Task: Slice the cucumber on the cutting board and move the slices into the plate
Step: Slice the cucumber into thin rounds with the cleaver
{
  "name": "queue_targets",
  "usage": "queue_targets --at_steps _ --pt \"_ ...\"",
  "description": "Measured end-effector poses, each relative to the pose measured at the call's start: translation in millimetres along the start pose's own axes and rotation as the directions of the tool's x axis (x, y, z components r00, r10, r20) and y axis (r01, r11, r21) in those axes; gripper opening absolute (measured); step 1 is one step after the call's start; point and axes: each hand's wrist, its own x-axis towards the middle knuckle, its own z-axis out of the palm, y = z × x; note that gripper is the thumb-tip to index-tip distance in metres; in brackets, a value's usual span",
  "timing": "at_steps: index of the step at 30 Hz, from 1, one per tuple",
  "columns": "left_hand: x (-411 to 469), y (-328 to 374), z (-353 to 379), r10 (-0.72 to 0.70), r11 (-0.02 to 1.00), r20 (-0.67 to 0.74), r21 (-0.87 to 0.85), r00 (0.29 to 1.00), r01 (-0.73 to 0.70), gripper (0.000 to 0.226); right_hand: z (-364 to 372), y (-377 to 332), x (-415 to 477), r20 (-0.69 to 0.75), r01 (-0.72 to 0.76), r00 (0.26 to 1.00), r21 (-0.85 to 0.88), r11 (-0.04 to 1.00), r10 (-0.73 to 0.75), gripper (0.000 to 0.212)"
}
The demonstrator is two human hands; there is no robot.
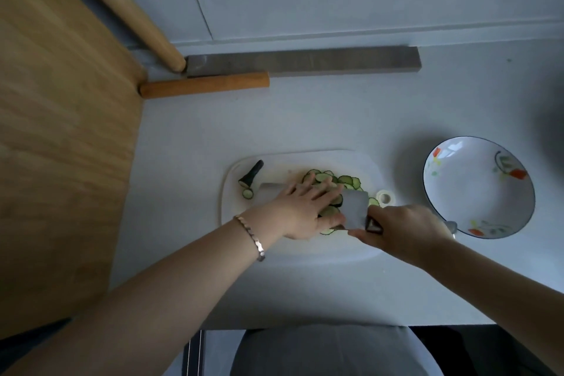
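Left hand (308, 207) lies flat, fingers spread, on the cucumber slices (341, 181) against the cleaver (354, 209); right hand (406, 229) is clamped on its handle. Slices rest on the white cutting board (299, 249); cucumber end piece (251, 176) lies far left; the floral plate (479, 188) stands right, apart

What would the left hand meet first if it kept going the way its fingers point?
The left hand points up-right across the cucumber slices; past those lies the board's far edge, then probably bare counter.
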Motion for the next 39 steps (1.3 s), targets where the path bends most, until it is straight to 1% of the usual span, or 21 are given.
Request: queue_targets --at_steps 2,7,10,13,15,17,18,20,21,22,23,24,25,26,27,28,30,32,35,37,39 --pt "8 0 -6 -0.034 0.999 0.025 -0.011 0.999 0.035 0.062 1 4 -2 -0.042 0.041 0.998 -0.039 0.998 -0.042 0.053" --pt "30 -7 -14 -0.105 0.994 0.033 -0.018 0.994 0.105 0.064 6 14 -11 -0.124 0.097 0.987 -0.021 0.995 -0.099 0.054" --pt "33 -11 -14 -0.136 0.989 -0.053 -0.071 0.989 0.132 0.060 4 22 -20 -0.137 0.113 0.984 -0.017 0.993 -0.115 0.054" --pt "23 -21 -14 -0.128 0.991 -0.237 -0.059 0.963 0.117 0.056 -2 29 -28 -0.159 0.120 0.980 -0.017 0.993 -0.121 0.054" --pt "12 -32 -16 -0.099 0.995 -0.374 -0.025 0.922 0.097 0.056 -4 34 -34 -0.197 0.115 0.974 -0.020 0.993 -0.116 0.055" --pt "-1 -40 -19 -0.105 0.994 -0.499 -0.080 0.860 0.075 0.052 -13 35 -39 -0.135 0.071 0.988 -0.011 0.997 -0.072 0.058" --pt "-9 -45 -19 -0.147 0.986 -0.561 -0.149 0.814 0.076 0.048 -19 31 -40 -0.058 0.041 0.997 -0.015 0.999 -0.042 0.054" --pt "-25 -54 -16 -0.283 0.943 -0.653 -0.325 0.702 0.077 0.038 -22 25 -43 0.103 -0.117 0.988 0.007 0.993 0.115 0.041" --pt "-33 -57 -13 -0.325 0.921 -0.689 -0.385 0.648 0.052 0.033 -19 22 -44 0.148 -0.207 0.970 0.071 0.976 0.195 0.038" --pt "-39 -58 -10 -0.314 0.921 -0.730 -0.390 0.607 0.007 0.028 -18 20 -42 0.166 -0.277 0.953 0.151 0.949 0.252 0.037" --pt "-45 -58 -8 -0.240 0.940 -0.762 -0.337 0.602 -0.051 0.027 -18 17 -39 0.173 -0.316 0.942 0.184 0.931 0.286 0.037" --pt "-47 -55 -7 -0.130 0.955 -0.769 -0.267 0.626 -0.131 0.031 -18 16 -36 0.172 -0.313 0.943 0.177 0.933 0.284 0.038" --pt "-49 -50 -8 -0.024 0.949 -0.731 -0.231 0.682 -0.215 0.034 -19 14 -33 0.164 -0.282 0.952 0.144 0.949 0.258 0.039" --pt "-49 -42 -9 0.057 0.931 -0.645 -0.241 0.762 -0.274 0.035 -21 11 -31 0.173 -0.247 0.958 0.086 0.965 0.230 0.040" --pt "-49 -34 -11 0.119 0.917 -0.529 -0.267 0.840 -0.298 0.035 -24 8 -29 0.196 -0.203 0.960 0.005 0.979 0.198 0.043" --pt "-45 -27 -11 0.161 0.925 -0.412 -0.254 0.897 -0.283 0.037 -27 6 -28 0.221 -0.164 0.959 -0.075 0.984 0.176 0.045" --pt "-35 -18 -9 0.189 0.968 -0.224 -0.124 0.956 -0.220 0.043 -31 3 -27 0.260 -0.099 0.956 -0.137 0.986 0.132 0.046" --pt "-25 -14 -7 0.162 0.982 -0.106 -0.084 0.981 -0.171 0.048 -30 2 -27 0.275 -0.061 0.956 -0.156 0.986 0.103 0.048" --pt "-12 -12 -9 0.075 0.985 -0.063 -0.150 0.995 -0.084 0.052 -31 4 -31 0.281 -0.063 0.953 -0.178 0.982 0.112 0.048" --pt "-10 -11 -14 0.050 0.982 -0.122 -0.175 0.991 -0.071 0.051 -33 6 -35 0.274 -0.072 0.953 -0.200 0.977 0.127 0.048" --pt "-17 -11 -22 0.031 0.964 -0.274 -0.246 0.961 -0.101 0.046 -34 8 -40 0.248 -0.112 0.956 -0.180 0.977 0.155 0.047"
